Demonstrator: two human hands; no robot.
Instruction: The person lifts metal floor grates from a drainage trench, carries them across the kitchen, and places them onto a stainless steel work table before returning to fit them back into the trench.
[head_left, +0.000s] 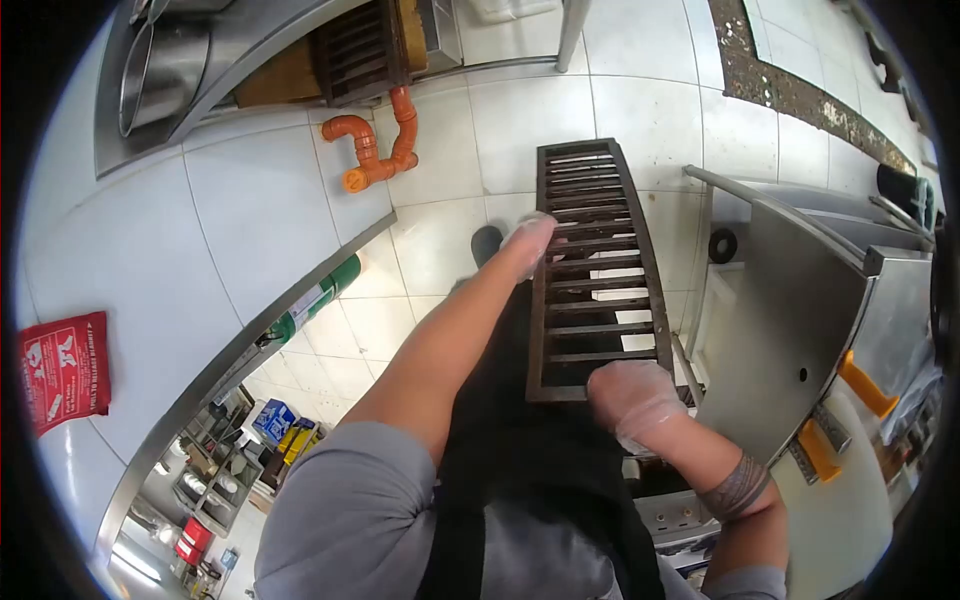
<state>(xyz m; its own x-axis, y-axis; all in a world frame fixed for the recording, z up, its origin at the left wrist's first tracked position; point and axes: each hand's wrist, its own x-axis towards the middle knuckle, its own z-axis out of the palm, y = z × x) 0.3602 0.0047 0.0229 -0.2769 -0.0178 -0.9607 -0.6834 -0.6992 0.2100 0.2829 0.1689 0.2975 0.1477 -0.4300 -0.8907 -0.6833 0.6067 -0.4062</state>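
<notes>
A long dark grill grate (598,280) with many crossbars hangs in front of my black apron, above the tiled floor. My left hand (530,245), in a clear plastic glove, is closed round the grate's left rail, about midway along it. At the near end, my right hand (632,398) is closed on the corner of the frame, also in a clear glove. Its fingertips are partly hidden by the hand itself. Beneath the grate, between its bars, dark clothing and pale floor tiles show.
An orange drainpipe (375,155) stands below the steel sink counter (225,75) at upper left. On the right is steel equipment (785,290), with yellow-handled scrapers (820,450) beside it. A red fire blanket pack (65,372) and green cylinder (315,300) are at left.
</notes>
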